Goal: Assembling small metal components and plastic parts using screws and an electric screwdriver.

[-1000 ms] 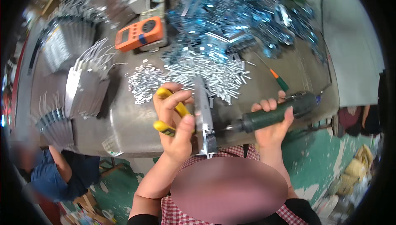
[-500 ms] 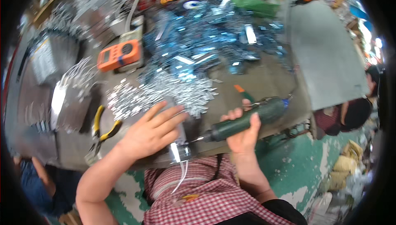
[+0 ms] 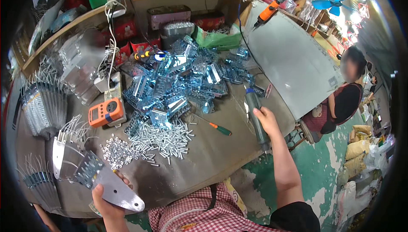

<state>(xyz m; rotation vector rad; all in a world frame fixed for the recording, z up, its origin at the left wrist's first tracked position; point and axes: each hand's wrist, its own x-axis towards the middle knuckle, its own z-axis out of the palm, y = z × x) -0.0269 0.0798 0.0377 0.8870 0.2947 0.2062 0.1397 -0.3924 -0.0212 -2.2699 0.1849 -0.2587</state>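
Observation:
At the table's front left edge, my left hand [image 3: 108, 204] grips a flat silver metal plate [image 3: 121, 196] with a rounded end and two dark holes. A clear bluish terminal-like piece [image 3: 89, 170] sits at the plate's far end. Over on the right, my right hand [image 3: 267, 121] is wrapped round a dark green electric screwdriver [image 3: 257, 123]. Its bit points down toward the front edge and its blue-banded end points away from me. Between my hands lie a heap of silver screws [image 3: 163, 140] and a smaller pile of nuts [image 3: 119, 151].
Blue clear parts [image 3: 170, 83] are heaped mid-table. An orange meter [image 3: 106, 112] stands left, near wired plate stacks [image 3: 44, 108]. A green-handled screwdriver [image 3: 220, 128] lies right of the screws. An orange power driver [image 3: 267, 13] hangs above a grey panel [image 3: 284, 62]. Another person [image 3: 344, 100] sits right.
My hands have moved apart: the left carries the plate leftward, and the right swings the electric screwdriver rightward, off the plate. The view has tipped up, showing the shelf.

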